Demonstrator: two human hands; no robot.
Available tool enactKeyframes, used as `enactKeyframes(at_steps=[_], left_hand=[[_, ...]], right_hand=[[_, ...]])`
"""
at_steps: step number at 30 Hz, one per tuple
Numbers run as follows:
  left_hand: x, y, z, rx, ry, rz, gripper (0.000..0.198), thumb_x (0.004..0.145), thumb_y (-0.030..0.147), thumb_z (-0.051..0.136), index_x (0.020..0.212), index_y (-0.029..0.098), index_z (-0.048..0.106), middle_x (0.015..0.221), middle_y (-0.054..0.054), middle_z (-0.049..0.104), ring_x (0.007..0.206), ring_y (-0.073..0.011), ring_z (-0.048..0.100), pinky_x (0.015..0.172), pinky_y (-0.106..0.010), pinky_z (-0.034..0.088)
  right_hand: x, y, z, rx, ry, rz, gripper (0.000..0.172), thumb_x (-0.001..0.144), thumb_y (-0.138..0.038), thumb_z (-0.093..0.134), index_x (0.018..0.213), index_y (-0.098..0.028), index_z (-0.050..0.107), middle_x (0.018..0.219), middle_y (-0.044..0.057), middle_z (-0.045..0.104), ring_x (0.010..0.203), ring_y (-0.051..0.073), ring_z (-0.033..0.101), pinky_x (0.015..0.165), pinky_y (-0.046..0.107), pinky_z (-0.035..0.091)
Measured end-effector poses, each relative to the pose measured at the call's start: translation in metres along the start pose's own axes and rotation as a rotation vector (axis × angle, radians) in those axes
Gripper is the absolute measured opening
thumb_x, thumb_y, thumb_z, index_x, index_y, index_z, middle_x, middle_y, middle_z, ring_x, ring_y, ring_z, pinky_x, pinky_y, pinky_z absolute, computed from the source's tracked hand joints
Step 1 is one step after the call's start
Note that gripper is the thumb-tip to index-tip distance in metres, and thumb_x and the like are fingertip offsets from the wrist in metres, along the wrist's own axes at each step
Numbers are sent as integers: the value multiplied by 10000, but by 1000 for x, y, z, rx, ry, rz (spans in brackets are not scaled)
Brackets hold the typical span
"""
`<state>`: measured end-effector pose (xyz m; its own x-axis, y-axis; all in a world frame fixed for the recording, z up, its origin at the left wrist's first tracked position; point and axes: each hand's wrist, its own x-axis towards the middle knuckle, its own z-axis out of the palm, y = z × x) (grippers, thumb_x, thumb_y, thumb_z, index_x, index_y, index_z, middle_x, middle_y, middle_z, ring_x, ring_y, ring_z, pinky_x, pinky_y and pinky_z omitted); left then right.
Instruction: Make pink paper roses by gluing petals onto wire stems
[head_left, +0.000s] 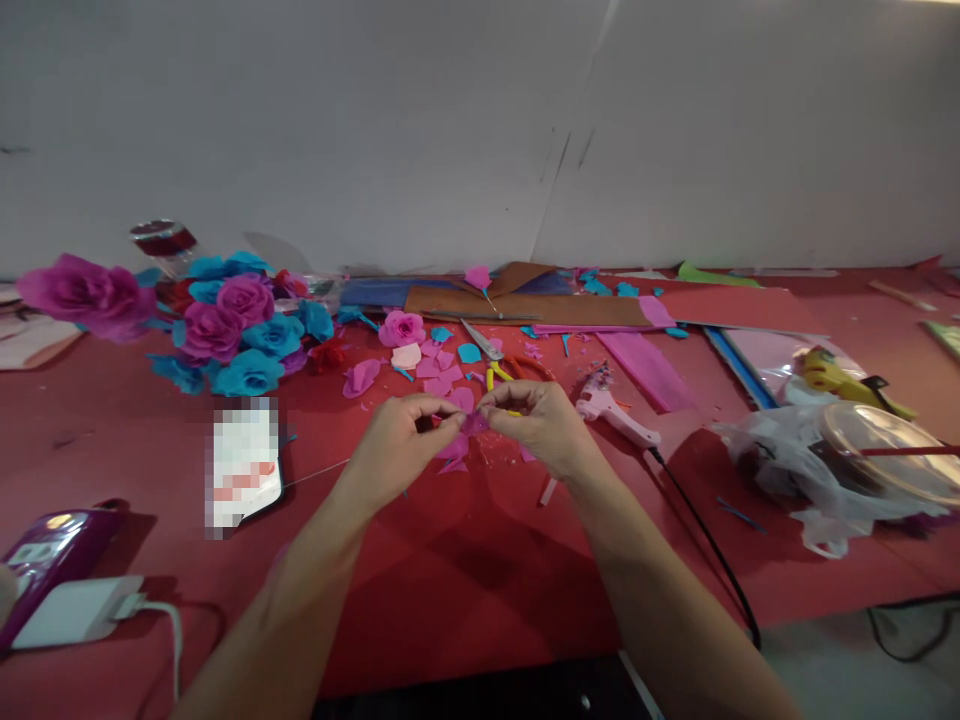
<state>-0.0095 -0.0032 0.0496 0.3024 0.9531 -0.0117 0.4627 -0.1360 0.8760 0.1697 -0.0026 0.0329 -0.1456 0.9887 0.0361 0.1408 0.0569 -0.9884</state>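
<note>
Between my two hands, over the middle of the red table, is a small piece of pink crepe paper (475, 423). My left hand (405, 440) pinches its left edge with thumb and fingertips. On the other edge, my right hand (541, 425) pinches the paper in the same way. Cut pink petals (441, 380) lie on the table just beyond the hands. Scissors with yellow handles (486, 345) rest behind my right hand, which partly hides them. To the right of that hand lies a pale pink glue gun (615, 412) with a black cord.
Pink, blue and red paper flowers (240, 325) are bunched at the left. A phone (246, 465), a white charger (79, 612) and a purple device (64, 550) lie nearer. Brown paper (525, 307) is along the wall. A plastic bag (802, 480) and a yellow glue gun (840, 380) are right.
</note>
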Motion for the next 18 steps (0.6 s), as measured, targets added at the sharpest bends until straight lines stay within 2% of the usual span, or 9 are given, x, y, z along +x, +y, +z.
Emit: enactKeyframes(at_steps=[8, 18], left_hand=[[-2, 1, -4, -47, -32, -80, 218, 769, 363, 605, 788, 193, 740, 652, -2, 649, 614, -130, 525, 600, -248, 391], [-2, 2, -5, -75, -16, -157, 188, 741, 346, 631, 773, 202, 749, 680, -3, 692, 641, -141, 575, 637, -257, 413]], right_hand=[[0, 3, 0, -21, -27, -31, 78, 681, -196, 612, 703, -188, 687, 697, -3, 652, 669, 129, 563, 696, 282, 437], [1, 4, 0, -50, -46, -41, 83, 688, -202, 612, 704, -198, 694, 695, -6, 665, 669, 131, 573, 697, 287, 447]])
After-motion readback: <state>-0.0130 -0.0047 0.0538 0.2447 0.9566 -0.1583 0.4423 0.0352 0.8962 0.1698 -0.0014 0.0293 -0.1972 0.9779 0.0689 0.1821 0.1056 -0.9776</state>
